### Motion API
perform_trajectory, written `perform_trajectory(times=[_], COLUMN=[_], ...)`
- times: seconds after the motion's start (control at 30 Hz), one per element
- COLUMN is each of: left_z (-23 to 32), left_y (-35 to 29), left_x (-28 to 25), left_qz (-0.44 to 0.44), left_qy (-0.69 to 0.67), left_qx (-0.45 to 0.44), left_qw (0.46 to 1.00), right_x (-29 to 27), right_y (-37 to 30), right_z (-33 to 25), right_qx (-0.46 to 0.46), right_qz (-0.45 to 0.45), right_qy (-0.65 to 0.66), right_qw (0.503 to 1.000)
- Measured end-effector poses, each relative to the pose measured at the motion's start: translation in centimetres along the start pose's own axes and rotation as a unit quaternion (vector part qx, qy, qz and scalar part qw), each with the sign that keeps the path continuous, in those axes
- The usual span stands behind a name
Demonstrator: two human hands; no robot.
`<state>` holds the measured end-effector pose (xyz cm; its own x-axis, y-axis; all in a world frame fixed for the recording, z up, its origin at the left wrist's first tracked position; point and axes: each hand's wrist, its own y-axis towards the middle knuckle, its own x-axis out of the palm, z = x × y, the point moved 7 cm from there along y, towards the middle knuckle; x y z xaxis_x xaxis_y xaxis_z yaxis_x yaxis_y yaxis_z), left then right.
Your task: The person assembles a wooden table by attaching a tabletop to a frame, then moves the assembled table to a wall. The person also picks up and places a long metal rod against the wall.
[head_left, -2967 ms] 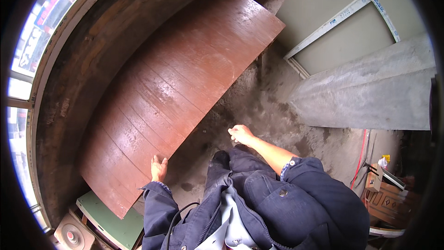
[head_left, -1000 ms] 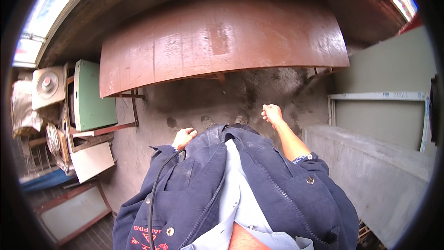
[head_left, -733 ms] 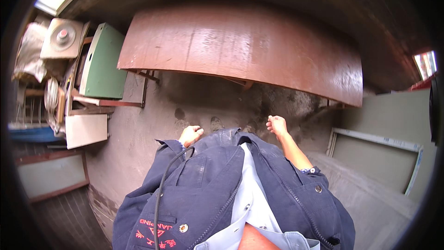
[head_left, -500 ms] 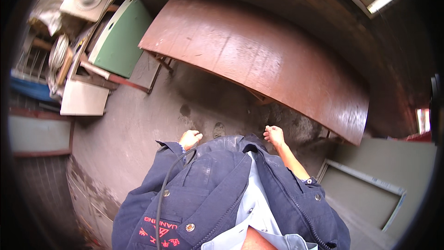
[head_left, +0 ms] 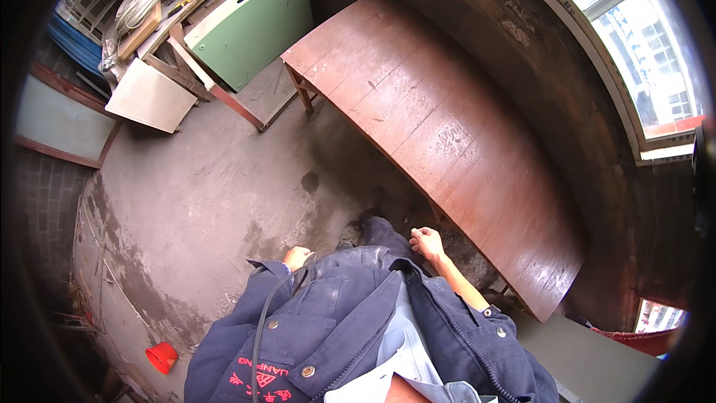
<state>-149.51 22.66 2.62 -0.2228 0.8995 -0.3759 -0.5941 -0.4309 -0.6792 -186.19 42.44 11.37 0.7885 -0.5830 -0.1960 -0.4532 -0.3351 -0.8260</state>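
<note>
My left hand (head_left: 297, 257) hangs low beside my jacket's left sleeve, its fingers loosely curled and partly hidden; I see nothing in it. My right hand (head_left: 428, 242) is half raised in front of my right thigh, fingers curled in, with nothing visible in the grip. It is nearest to the long edge of a reddish-brown wooden table (head_left: 455, 157), though apart from it. A black cord (head_left: 262, 306) runs down the front of my dark blue jacket (head_left: 321, 321) near the left arm.
Far left, a green panel (head_left: 257, 26) leans by a cluttered bench with a coil of pale cable (head_left: 142, 6) and a pale board (head_left: 151, 95). A red plastic container (head_left: 161, 357) lies on the concrete floor (head_left: 194, 201). Windows (head_left: 641, 37) are at the right.
My view has turned right and shifted, so the table now slants more steeply and the bench sits higher. The red container has come into view. Both hands stay low and curled.
</note>
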Motion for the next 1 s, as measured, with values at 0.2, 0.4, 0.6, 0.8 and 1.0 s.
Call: perform_trajectory(times=[0.2,0.4,0.6,0.8,1.0], left_z=[5.2,14.7,9.5,2.1,-2.2], left_y=[3.7,6.0,9.0,14.3,18.2], left_x=[-3.8,-13.3,-17.1,-23.8,-32.4], left_qz=[0.011,0.067,0.199,0.187,0.256], left_qy=[0.044,-0.105,-0.125,-0.176,-0.273], left_qx=[-0.011,-0.082,-0.067,-0.124,-0.152], left_qw=[0.999,0.989,0.970,0.959,0.915], right_x=[-0.4,-1.0,4.2,11.6,20.8], right_y=[5.4,10.4,13.8,17.3,19.4], right_z=[-4.6,-12.7,-21.8,-27.0,-34.4], right_qx=[-0.013,-0.020,-0.038,-0.031,-0.038], right_qz=[-0.002,0.022,0.000,0.015,-0.009], right_qy=[-0.064,-0.088,-0.064,-0.102,-0.273], right_qw=[0.998,0.996,0.997,0.994,0.961])
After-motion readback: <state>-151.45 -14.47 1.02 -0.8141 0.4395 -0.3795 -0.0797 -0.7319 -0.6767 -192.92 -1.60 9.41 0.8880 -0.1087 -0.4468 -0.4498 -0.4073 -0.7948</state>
